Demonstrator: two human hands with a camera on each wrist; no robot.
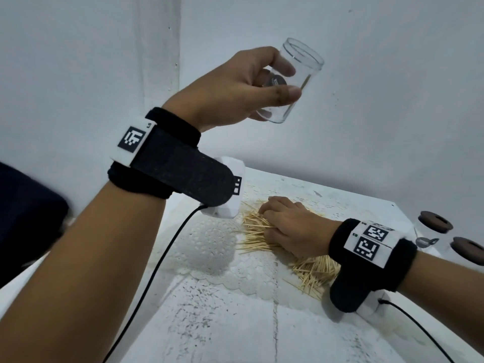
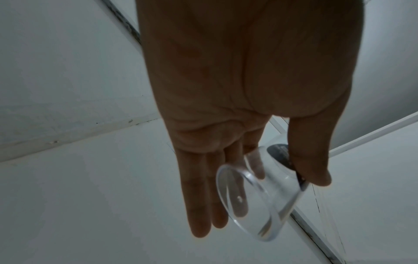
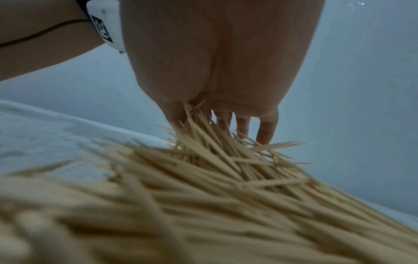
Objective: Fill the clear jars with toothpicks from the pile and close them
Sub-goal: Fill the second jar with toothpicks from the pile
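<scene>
My left hand holds a clear lidless jar high in the air, tilted, its mouth pointing up and to the right. In the left wrist view the thumb and the first fingers pinch the jar, while the other fingers lie straight beside it. The jar has a dark label and looks almost empty. Down on the table, my right hand rests on the pile of toothpicks with fingers curled into it. A bunch of toothpicks is held between the thumb and fingers of that hand.
Two more clear jars with brown lids stand at the table's right edge. A white lace doily lies left of the pile on the white table. White walls close the back and left. Black cables trail from both wrist cameras.
</scene>
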